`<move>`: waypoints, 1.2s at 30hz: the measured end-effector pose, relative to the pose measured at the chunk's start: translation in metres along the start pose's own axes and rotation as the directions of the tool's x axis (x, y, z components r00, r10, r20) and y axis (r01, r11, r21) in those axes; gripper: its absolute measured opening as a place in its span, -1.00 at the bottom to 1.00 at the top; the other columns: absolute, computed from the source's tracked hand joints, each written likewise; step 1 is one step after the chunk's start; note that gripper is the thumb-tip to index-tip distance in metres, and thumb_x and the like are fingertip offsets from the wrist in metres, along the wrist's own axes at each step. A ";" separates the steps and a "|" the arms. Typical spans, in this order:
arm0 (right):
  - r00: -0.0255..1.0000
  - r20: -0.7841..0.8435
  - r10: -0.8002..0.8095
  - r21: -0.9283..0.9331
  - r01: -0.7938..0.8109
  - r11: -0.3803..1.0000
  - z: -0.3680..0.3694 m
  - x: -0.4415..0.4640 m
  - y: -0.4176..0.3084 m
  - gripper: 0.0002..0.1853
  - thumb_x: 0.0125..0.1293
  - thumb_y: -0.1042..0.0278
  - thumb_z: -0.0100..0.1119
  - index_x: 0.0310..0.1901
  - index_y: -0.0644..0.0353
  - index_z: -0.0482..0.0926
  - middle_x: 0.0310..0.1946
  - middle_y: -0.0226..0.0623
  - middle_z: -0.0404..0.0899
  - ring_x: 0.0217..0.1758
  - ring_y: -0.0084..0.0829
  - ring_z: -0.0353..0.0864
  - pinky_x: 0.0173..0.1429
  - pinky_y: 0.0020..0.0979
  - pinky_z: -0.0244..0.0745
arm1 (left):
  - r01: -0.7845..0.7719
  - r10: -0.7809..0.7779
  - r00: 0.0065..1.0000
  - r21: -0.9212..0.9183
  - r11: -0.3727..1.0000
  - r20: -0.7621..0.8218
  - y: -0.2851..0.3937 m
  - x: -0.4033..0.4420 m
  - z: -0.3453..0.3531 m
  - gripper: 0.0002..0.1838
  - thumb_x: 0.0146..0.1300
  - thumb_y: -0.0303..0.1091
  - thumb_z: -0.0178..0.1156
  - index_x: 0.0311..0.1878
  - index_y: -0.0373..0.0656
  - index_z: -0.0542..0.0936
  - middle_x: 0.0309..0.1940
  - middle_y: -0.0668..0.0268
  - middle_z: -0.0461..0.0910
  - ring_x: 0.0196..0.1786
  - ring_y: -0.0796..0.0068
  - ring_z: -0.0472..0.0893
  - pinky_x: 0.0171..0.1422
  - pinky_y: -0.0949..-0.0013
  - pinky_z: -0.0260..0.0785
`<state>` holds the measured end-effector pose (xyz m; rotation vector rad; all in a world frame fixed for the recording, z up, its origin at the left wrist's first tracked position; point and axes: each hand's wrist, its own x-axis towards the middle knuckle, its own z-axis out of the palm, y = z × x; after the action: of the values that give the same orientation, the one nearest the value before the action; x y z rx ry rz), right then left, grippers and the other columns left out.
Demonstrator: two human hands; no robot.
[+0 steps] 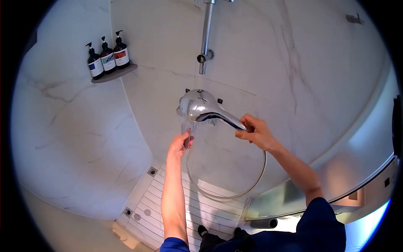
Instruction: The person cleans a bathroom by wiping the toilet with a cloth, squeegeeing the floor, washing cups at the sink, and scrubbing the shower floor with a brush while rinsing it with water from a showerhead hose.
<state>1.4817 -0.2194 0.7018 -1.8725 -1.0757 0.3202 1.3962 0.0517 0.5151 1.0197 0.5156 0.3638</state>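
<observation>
Between the two hands, and just above the left one, a chrome shower head [205, 110] is held, tilted, with its handle running down to the right hand [257, 132]. The handle's lower end is clasped by that hand, the fingers curled over it and the thumb pressed along the near side. Water [192, 126] is let fall from the shower head onto the left hand [179, 145], which is raised under the stream with thumb up and fingers partly bent; whether anything is pinched there cannot be told through the blur of water.

Well above and to the left of the left hand, three pump bottles [108, 60] are stood upright in a row on a corner shelf [115, 76]. Each is made dark, fitted with a black pump and wrapped in a pale label; blue is shown on the left label, green on the middle one and red on the right one. Their contents are hidden by the dark walls.

Below both hands, a hose [220, 198] is hung in a wide loop over a slatted floor [157, 201].
</observation>
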 end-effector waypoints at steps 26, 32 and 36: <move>0.988 0.041 -0.149 0.205 0.137 0.969 0.030 -0.019 0.056 -0.71 0.02 0.34 0.41 -0.33 0.19 0.46 -0.63 -0.60 0.28 -0.57 -0.73 0.16 -0.48 -0.60 0.06 | -0.671 0.803 0.593 0.516 0.532 -0.056 -0.020 0.005 -0.011 -0.89 0.20 -0.46 0.07 -0.28 -0.26 0.55 -0.43 0.37 0.55 -0.34 0.65 0.42 -0.27 0.50 0.31; 0.990 -0.103 -0.094 0.186 0.112 0.976 0.021 -0.008 0.052 -0.72 0.00 0.38 0.39 -0.36 0.20 0.44 -0.68 -0.51 0.31 -0.61 -0.70 0.17 -0.52 -0.56 0.06 | -0.244 0.316 0.946 0.482 0.841 -0.073 0.019 -0.023 -0.005 -0.70 0.02 -0.27 0.39 -0.56 -0.17 0.45 -0.66 0.37 0.49 -0.61 0.65 0.44 -0.55 0.48 0.31; 0.996 -0.075 -0.058 0.181 0.071 0.981 0.020 -0.006 0.047 -0.71 0.01 0.35 0.39 -0.36 0.22 0.43 -0.68 -0.51 0.29 -0.60 -0.69 0.16 -0.52 -0.55 0.06 | -0.163 0.337 0.922 0.595 0.787 -0.193 0.009 -0.021 -0.009 -0.72 0.06 -0.24 0.35 -0.53 -0.20 0.49 -0.65 0.37 0.50 -0.59 0.64 0.46 -0.57 0.47 0.28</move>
<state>1.4917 -0.2214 0.6508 -1.6701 -1.0224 0.3045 1.3735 0.0515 0.5237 1.6460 0.7835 0.6294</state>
